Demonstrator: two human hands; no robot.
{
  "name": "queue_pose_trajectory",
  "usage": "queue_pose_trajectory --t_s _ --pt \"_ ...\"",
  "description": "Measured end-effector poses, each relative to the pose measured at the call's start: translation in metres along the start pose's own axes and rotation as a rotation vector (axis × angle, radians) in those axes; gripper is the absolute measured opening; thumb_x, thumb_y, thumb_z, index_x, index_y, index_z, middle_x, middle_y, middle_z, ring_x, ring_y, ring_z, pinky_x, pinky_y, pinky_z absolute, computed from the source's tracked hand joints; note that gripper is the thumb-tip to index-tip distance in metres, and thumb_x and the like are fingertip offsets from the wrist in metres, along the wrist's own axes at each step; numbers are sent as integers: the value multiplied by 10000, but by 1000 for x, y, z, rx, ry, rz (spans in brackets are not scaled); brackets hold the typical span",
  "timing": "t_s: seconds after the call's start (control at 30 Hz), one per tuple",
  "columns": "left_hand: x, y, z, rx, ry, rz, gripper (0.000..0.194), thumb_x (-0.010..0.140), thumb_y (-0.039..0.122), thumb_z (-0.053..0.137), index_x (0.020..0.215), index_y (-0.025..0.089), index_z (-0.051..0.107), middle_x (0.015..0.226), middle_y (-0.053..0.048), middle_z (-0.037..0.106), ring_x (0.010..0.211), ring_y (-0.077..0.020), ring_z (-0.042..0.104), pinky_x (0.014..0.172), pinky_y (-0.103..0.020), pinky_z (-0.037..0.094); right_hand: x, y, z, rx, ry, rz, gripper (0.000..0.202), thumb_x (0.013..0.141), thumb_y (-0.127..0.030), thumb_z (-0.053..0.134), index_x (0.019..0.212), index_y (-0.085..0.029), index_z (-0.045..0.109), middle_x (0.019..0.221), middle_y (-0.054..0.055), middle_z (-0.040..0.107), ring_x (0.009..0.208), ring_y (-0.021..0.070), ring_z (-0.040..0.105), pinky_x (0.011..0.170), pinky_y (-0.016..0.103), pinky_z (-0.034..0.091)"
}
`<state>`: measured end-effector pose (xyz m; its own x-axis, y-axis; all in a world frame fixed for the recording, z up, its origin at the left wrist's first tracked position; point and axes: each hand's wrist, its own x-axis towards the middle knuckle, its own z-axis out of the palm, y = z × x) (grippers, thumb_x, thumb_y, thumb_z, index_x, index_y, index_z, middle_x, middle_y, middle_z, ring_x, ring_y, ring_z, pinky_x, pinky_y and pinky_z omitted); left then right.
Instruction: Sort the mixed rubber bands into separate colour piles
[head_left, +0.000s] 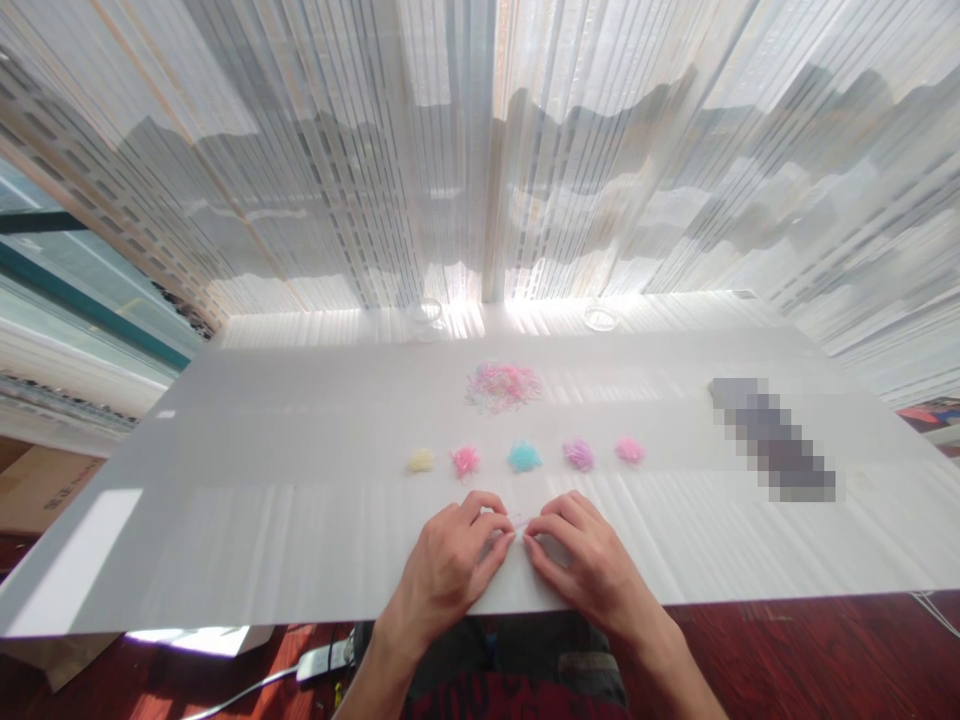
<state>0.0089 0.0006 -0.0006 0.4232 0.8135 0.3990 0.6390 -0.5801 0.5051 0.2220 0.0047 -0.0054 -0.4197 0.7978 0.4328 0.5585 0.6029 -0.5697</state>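
Observation:
Both hands are close together at the front of the white table (322,540), fingertips nearly meeting. My left hand (457,550) has its thumb and fingers closed in a pinch. Facing it, my right hand (581,550) is pinched the same way. Thin pink rubber bands (519,521) show between the two sets of fingertips; their number is too small to make out. Beyond the hands runs a row of small heaps of bands: yellow (421,461), deep pink (466,461), blue (524,457), purple (579,455) and light pink (631,451). Behind them lies a larger mixed-colour pile (504,386).
A blurred-out dark object (772,440) lies on the table's right side. Two clear round items (600,318) stand at the back by the sheer curtain (450,180). Below the front left edge are a power strip (325,660) with its cable and a cardboard box (45,485).

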Motion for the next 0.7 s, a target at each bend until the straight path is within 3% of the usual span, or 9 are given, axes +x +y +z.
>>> queue_pose_trajectory --t_s 0.3,0.5,0.7 --pt "1 2 -1 -30 21 -12 142 1044 263 569 1152 201 637 1050 -67 716 831 -189 705 749 -315 589 -2 2 -1 84 38 1 97 1000 -137 586 992 -214 643 886 46 628 829 202 597 708 350 537" --pt "0 1 -1 -24 26 11 168 1061 223 538 1029 207 702 983 -52 722 780 -155 698 722 -278 574 -2 2 -1 99 24 -4 94 997 -150 601 1025 -224 653 898 50 646 836 209 622 717 359 559" --pt "0 1 0 -37 43 14 156 1052 226 561 1039 209 715 953 -47 726 774 -156 702 720 -271 579 -3 2 -2 84 4 -25 159 1001 -179 628 1149 -230 655 964 66 693 879 220 654 753 370 580"
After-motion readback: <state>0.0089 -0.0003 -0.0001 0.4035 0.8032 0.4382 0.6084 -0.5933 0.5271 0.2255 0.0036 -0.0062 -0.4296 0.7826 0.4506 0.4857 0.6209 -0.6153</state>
